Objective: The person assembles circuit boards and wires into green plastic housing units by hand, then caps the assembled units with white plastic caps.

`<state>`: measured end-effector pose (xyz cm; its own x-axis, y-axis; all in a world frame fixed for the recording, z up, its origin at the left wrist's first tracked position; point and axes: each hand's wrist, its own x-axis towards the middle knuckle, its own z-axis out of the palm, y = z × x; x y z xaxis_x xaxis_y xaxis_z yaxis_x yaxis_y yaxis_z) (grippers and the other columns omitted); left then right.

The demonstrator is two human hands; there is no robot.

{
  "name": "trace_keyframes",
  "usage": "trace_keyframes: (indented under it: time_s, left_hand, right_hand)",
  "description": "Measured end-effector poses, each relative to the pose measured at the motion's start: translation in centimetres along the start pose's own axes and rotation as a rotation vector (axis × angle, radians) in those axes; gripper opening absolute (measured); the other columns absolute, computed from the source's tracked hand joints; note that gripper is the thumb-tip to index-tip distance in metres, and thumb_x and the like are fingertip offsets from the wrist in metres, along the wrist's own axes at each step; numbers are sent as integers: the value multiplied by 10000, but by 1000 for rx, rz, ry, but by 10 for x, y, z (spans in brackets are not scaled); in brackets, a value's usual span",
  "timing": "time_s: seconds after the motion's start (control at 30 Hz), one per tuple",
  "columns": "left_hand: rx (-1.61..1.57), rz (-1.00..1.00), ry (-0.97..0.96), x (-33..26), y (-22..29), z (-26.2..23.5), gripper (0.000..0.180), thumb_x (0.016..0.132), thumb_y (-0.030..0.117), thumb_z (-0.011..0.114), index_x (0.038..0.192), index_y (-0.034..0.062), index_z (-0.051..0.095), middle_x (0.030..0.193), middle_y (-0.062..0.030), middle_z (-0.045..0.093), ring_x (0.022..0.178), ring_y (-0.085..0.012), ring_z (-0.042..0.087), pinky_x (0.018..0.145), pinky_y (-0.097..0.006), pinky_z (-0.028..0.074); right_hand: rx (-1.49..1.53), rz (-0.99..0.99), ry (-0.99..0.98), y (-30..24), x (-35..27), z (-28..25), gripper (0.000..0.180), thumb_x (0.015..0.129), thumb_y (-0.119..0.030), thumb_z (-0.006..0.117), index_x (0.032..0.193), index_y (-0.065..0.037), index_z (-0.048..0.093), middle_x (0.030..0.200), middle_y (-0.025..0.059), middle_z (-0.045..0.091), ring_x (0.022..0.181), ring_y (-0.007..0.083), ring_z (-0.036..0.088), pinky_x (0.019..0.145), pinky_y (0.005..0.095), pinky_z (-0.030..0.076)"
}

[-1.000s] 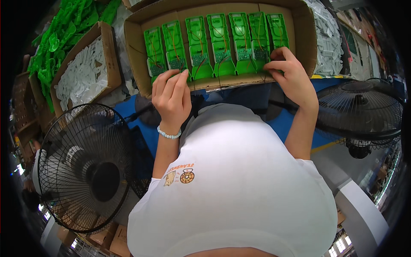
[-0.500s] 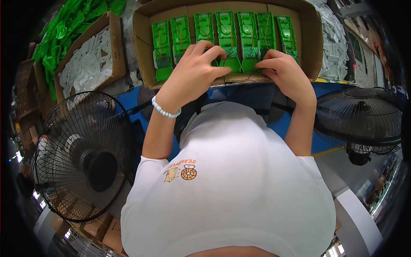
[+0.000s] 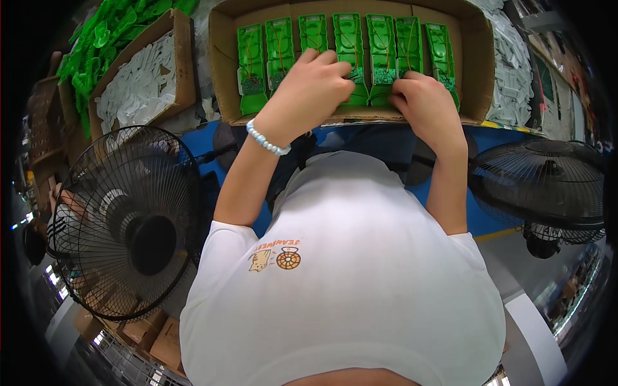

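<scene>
1. All pointing long axes away from the white shirt (image 3: 360,283): green housings (image 3: 380,40), lying in a row inside the large cardboard box (image 3: 481,64).
2. Lying just ahead and right of the left hand (image 3: 315,87), the nearer one: the fourth housing (image 3: 347,38) from the left. Curling fingers at its near half; hiding any grip, so cannot tell.
3. Bending fingers at the sixth housing (image 3: 408,40), near half, with the right hand (image 3: 426,101); again cannot tell whether gripping.
4. Counting up: seven housings, at least five circuit boards (image 3: 383,76) showing, one beaded bracelet (image 3: 262,138).
5. Flanking farther out: two black fans (image 3: 151,244), one smaller box (image 3: 185,64) of white pieces (image 3: 138,80) at left, green parts (image 3: 106,33) heaping beyond, more white pieces (image 3: 512,83) lying at right.
</scene>
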<state>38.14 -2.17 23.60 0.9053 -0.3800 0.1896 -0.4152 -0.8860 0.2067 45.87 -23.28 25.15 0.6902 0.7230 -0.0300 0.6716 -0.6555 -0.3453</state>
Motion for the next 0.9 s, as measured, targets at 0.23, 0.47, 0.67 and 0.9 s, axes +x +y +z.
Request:
trace_keyframes:
  time_s: [0.23,0.47,0.67,0.9]
  left_hand:
    - [-233,59,-111,12,0,11,87,794,67,667,845,14,621,793,-113,613,785,-308,616,715,-402,503]
    - [-468,-148,321,-41,-22,-32,171,845,-50,591,988,-17,681,928,-130,678,828,-263,671,713,-309,526]
    - [-593,-430,477,-96,-25,-38,148,881,-35,585,969,-18,703,927,-116,692,813,-194,675,695,-280,517]
    - [-418,-269,189,-89,-22,-30,239,752,6,678,961,98,749,966,-58,604,946,-281,529,818,-371,469]
  right_hand:
    - [153,-82,-86,8,-3,-8,132,791,-49,648,908,-4,690,852,148,611,812,345,606,741,420,483]
    - [279,-134,49,-10,-10,-9,141,821,-26,616,933,-8,699,852,138,619,801,336,613,716,409,494]
    - [205,-302,-81,-51,16,1,347,844,-25,629,1188,-74,627,825,133,604,768,308,605,682,402,483]
    - [71,-346,-393,-82,53,19,126,832,-71,629,938,-39,690,824,156,623,818,332,611,694,429,485]
